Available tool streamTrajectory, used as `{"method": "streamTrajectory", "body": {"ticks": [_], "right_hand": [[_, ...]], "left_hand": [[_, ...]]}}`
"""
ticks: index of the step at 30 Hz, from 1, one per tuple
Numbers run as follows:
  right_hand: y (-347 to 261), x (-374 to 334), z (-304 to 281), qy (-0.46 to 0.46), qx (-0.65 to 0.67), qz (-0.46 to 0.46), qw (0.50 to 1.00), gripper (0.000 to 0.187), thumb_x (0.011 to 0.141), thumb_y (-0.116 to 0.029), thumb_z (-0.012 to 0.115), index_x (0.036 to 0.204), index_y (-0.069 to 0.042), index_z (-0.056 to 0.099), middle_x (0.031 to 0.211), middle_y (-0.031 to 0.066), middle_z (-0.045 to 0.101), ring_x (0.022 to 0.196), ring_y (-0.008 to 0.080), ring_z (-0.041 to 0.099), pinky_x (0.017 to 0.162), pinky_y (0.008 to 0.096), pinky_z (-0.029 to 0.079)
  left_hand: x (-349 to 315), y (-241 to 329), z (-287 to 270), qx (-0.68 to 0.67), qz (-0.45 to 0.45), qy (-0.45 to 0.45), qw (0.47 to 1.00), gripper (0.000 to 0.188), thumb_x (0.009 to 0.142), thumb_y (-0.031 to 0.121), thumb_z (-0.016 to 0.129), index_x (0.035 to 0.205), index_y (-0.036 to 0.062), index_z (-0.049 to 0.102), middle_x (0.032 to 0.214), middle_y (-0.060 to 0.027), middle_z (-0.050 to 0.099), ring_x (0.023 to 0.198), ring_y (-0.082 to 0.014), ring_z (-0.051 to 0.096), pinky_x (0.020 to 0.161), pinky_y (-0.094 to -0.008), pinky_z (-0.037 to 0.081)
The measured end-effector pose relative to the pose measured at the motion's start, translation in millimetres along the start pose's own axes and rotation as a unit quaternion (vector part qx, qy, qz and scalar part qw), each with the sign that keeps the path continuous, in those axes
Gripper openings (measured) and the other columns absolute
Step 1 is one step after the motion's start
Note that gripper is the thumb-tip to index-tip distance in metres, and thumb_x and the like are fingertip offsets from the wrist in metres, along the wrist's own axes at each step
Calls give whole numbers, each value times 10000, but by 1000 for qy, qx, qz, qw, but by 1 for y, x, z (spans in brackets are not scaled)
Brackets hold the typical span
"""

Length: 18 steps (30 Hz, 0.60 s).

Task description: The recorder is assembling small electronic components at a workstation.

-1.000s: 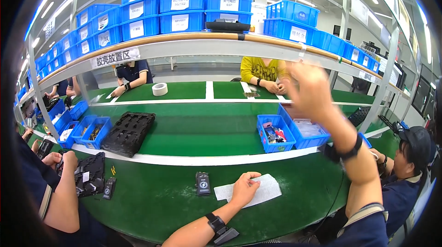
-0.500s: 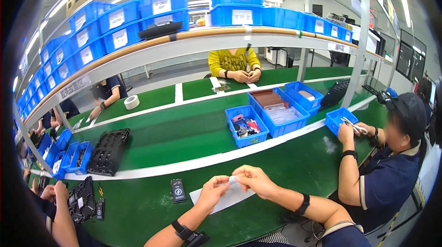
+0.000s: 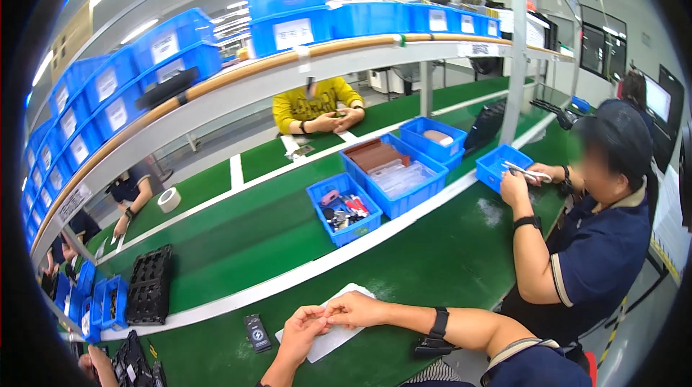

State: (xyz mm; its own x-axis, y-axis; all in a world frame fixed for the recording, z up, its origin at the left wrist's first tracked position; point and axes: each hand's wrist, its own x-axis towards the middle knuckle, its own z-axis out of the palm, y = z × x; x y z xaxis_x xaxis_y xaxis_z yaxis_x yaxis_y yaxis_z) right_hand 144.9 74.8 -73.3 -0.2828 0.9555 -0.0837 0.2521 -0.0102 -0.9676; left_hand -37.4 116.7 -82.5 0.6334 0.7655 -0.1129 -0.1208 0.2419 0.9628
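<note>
Over a white sheet on the green worktop, my two hands meet with fingertips pinched together. My left hand comes up from below, thumb and fingers closed. From the right side reaches my right hand, its fingers bent against the left fingertips. Whatever sits between them is too small or hidden to make out. Left of my hands lies a small black rectangular pack with a round light mark, apart from the sheet.
Ahead stand blue bins, one with small mixed parts, another with clear plastic pieces. A co-worker at right holds scissors by a blue bin. Black trays are at left. Across sits a person in yellow.
My hands were slightly apart and now touch at the fingertips. The whole view has swung, so the bins and co-worker appear farther left.
</note>
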Motion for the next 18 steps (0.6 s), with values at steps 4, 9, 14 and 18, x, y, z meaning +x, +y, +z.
{"method": "streamTrajectory", "body": {"ticks": [4,9,14,18], "right_hand": [[-3,2,1,12,9,-14,1000,152,835,-185,596,840,-33,612,650,24,578,527,72,528,458,221,446],[0,1,0,37,5,-40,999,134,796,-145,614,773,-16,588,604,35,568,496,90,502,442,254,392],[1,-1,0,78,-67,-113,988,129,762,-137,627,739,-18,583,576,56,567,504,112,512,477,282,395],[-8,-5,-2,100,-130,-119,979,142,721,-157,643,724,-26,586,561,72,568,509,167,537,497,308,406]], "left_hand": [[-2,0,-4,8,10,5,1000,211,821,25,601,1016,-13,528,873,-75,605,725,-110,582,658,-221,496],[-1,0,-2,20,1,14,1000,114,809,24,616,882,-17,539,734,-72,599,613,-98,573,572,-194,482],[-2,1,-1,44,-8,12,999,94,811,32,615,830,5,527,718,-67,595,596,-96,568,563,-192,479],[-4,2,-1,44,-7,5,999,101,807,29,624,813,4,526,722,-68,596,608,-90,564,578,-191,477]]}}
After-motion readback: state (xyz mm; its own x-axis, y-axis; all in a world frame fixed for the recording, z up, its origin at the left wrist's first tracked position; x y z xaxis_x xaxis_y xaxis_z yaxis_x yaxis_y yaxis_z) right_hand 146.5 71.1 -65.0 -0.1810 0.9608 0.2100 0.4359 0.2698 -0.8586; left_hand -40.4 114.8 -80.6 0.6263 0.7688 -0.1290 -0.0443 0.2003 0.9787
